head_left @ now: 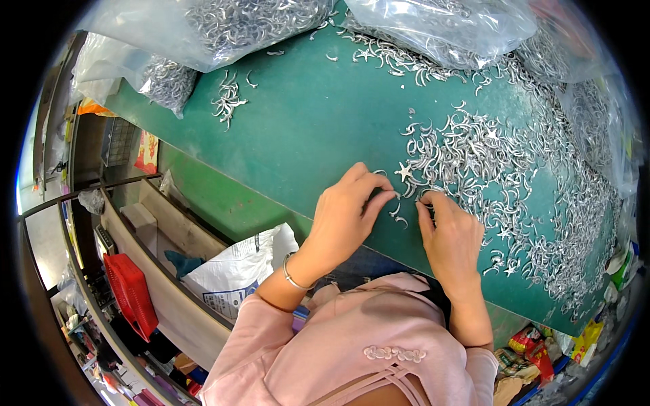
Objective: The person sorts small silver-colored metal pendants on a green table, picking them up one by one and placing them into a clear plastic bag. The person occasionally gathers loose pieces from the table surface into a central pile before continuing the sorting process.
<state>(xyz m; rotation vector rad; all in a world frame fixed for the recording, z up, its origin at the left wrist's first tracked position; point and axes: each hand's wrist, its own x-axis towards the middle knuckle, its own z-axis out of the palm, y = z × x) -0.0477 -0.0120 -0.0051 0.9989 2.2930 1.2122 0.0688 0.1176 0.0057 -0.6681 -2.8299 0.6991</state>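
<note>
Over the near edge of the green table point(298, 155), my left hand point(349, 213) has its thumb and index fingertip closed in a pinch. What sits between them is too small to make out. My right hand point(450, 233) is just to its right, thumb and index finger also closed, by the edge of a loose pile of small silver crescent-shaped metal pieces point(467, 152). Its fingers hide whatever they grip. A few crescents point(401, 220) lie between the two hands. Among the pile are silver star-shaped pieces, one star point(404, 170) close to my fingertips.
Clear plastic bags point(271, 30) full of crescents line the far edge. A small cluster point(229, 100) lies far left; more pieces spread along the right. Beside the table at left are a white sack point(240, 267), an open drawer point(183, 227) and a red basket point(128, 294).
</note>
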